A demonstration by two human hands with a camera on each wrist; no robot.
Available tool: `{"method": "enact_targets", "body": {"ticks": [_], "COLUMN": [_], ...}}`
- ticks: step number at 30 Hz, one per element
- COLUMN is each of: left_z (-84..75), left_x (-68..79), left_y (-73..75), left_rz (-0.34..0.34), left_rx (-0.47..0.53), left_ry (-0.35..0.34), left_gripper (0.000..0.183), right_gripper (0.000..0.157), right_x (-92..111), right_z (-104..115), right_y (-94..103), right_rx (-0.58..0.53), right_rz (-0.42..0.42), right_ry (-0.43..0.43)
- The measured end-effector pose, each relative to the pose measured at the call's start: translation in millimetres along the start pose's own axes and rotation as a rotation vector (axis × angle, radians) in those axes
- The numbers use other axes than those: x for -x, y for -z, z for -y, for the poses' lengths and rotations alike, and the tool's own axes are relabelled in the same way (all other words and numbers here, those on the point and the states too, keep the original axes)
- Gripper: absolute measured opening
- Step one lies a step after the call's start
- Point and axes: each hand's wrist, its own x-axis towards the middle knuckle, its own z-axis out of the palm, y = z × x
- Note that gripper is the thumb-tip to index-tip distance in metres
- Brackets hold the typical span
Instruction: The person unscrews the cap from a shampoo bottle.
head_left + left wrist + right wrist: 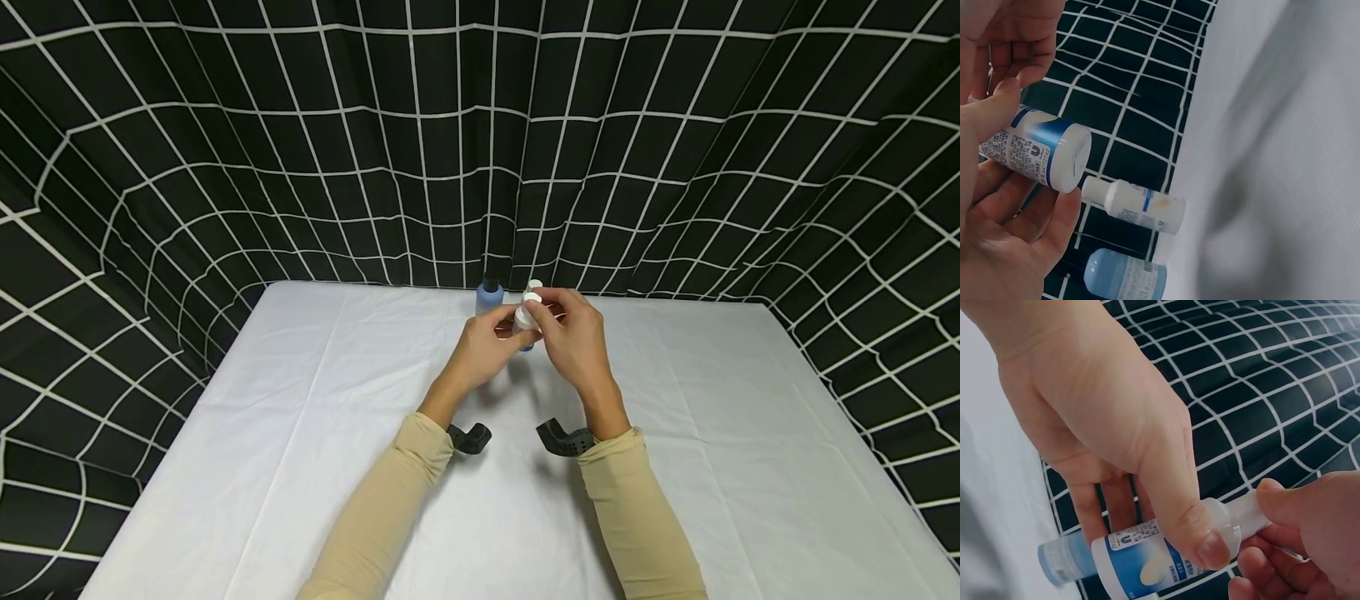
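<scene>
My left hand (480,346) holds a small white bottle (1138,565) with a blue printed label around its body. In the left wrist view, the base of that bottle points right, toward the table. My right hand (576,333) pinches the bottle's white cap (1249,512) between thumb and fingers, on the end away from the base. Both hands are raised over the back middle of the table. Just behind them stand a second white bottle (1144,206) with a white cap and a light blue bottle (1124,275), partly hidden by the hands in the head view.
A white cloth covers the table (315,483), its back edge close behind the bottles. Black curtain (420,150) with a white grid hangs around the back and sides. Each wrist wears a black camera mount (564,439).
</scene>
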Motion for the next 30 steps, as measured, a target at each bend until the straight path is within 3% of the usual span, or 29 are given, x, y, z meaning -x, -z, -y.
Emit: {"method": "enact_targets", "body": {"ticks": [16,25,30], "left_z": [-9.3,-5.7,-8.0], "left_x": [6.9,4.6,7.6], "left_y": [5.8,7.0,7.4], "left_rz": [-0.017,-0.037,-0.035], "left_rx": [0.002,-0.048,-0.037], "left_ry": [-0.067,-0.179,-0.197], "left_gripper": [0.044,0.037,0.036], "right_gripper": [0.031,0.044,0.04], "right_x": [10,17,19], "right_z": [8,13,13], "right_y": [8.5,-5.2,-6.9], "right_rx": [-0.068,-0.056,-0.023], "right_rz": [0.015,-0.071,-0.116], "right_ry": [-0.016,0.018,0.012]}}
